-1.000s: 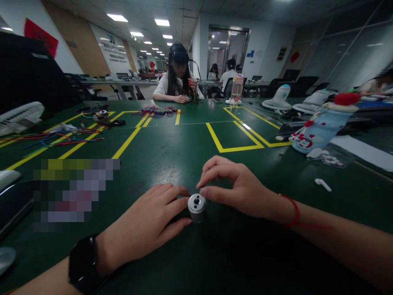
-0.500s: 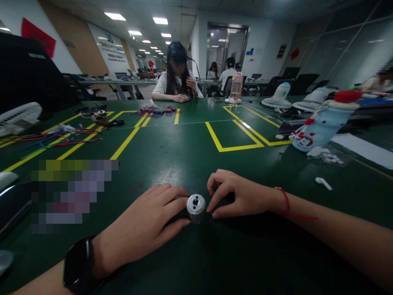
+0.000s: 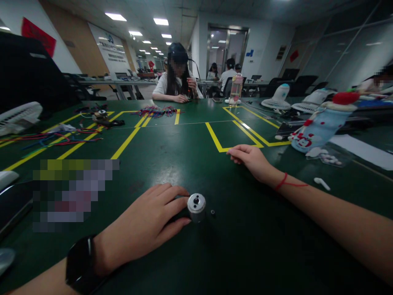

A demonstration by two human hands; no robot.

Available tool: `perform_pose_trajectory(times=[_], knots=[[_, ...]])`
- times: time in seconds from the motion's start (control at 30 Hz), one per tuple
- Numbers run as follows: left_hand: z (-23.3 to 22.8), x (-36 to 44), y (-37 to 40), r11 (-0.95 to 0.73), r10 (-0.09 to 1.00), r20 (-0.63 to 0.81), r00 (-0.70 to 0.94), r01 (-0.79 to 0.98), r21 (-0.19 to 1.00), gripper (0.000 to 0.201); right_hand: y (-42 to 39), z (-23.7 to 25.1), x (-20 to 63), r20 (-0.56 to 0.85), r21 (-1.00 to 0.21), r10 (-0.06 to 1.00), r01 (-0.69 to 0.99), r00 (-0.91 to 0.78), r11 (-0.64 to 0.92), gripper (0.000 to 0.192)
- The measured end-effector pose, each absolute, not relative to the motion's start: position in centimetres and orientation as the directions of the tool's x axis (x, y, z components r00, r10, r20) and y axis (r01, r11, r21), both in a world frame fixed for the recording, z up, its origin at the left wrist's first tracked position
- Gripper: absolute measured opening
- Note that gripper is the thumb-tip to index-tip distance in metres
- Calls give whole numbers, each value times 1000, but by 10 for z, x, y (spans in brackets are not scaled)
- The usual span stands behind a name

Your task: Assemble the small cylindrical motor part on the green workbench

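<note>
A short silver metal cylinder point(image 3: 196, 209) stands upright on the green table in front of me; its top face shows a dark centre and two smaller dark holes. My left hand point(image 3: 159, 213), with a black watch on the wrist, steadies it from the left between thumb and fingers. A tiny dark ring-like piece point(image 3: 213, 212) lies just right of the cylinder. Further off, my right hand point(image 3: 250, 159) hovers near the yellow tape corner, wearing a red string. Its thumb and fingertips are pinched together; whether anything is between them is hidden.
A blue bottle with a red top point(image 3: 319, 127), a white earbud point(image 3: 322, 183) and white paper point(image 3: 364, 149) lie to the right. Bundled wires point(image 3: 158, 110) and loose wires point(image 3: 76, 137) are on the left and far side. A person point(image 3: 176, 78) sits opposite.
My right hand has moved forward and to the right, away from the cylinder, uncovering the tiny dark piece. My left hand and the cylinder stay in place.
</note>
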State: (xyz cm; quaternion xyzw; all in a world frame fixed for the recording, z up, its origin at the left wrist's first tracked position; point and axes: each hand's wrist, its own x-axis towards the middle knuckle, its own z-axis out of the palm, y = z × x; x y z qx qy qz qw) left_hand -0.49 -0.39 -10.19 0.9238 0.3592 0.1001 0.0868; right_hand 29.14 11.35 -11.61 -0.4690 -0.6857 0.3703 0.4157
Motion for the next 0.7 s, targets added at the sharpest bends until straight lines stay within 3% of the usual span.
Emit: perform_pose_trajectory(times=[0.27, 0.4, 0.47, 0.6, 0.7], knots=[[-101, -2, -4, -736, 672, 138, 728, 635, 235, 22, 108, -113, 289, 224, -859, 938, 400, -266, 319, 30], [-99, -3, -4, -733, 676, 135, 725, 640, 231, 23, 95, -104, 284, 224, -794, 888, 453, -402, 406, 19], [-100, -4, -3, -734, 675, 138, 725, 640, 229, 23, 84, -99, 278, 211, -737, 796, 443, -567, 511, 15], [-104, -5, 2, -738, 671, 138, 728, 639, 217, 23, 67, -95, 265, 159, -601, 502, 321, -850, 732, 27], [-104, -5, 3, -740, 669, 137, 730, 638, 212, 23, 62, -94, 260, 167, -568, 452, 289, -877, 771, 17]])
